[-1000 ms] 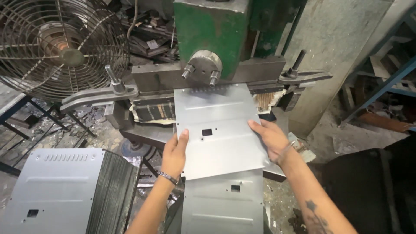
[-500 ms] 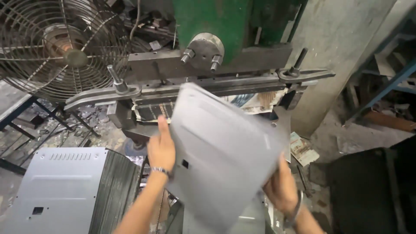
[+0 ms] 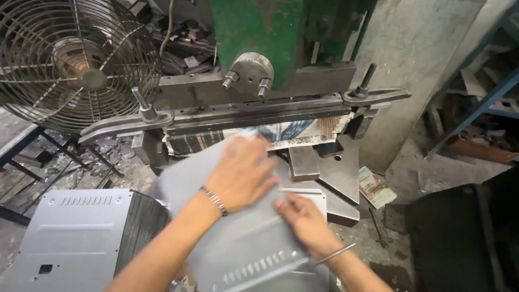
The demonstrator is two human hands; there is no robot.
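Flat grey slotted metal sheet [image 3: 238,249] under both hands

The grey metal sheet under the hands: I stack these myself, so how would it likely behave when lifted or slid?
The metal sheet looks thin and broad, so it would probably flex a little at unsupported corners. Its smooth surface suggests it slides easily. Both the left hand and right hand press flat on it, hinting it needs two-handed control.
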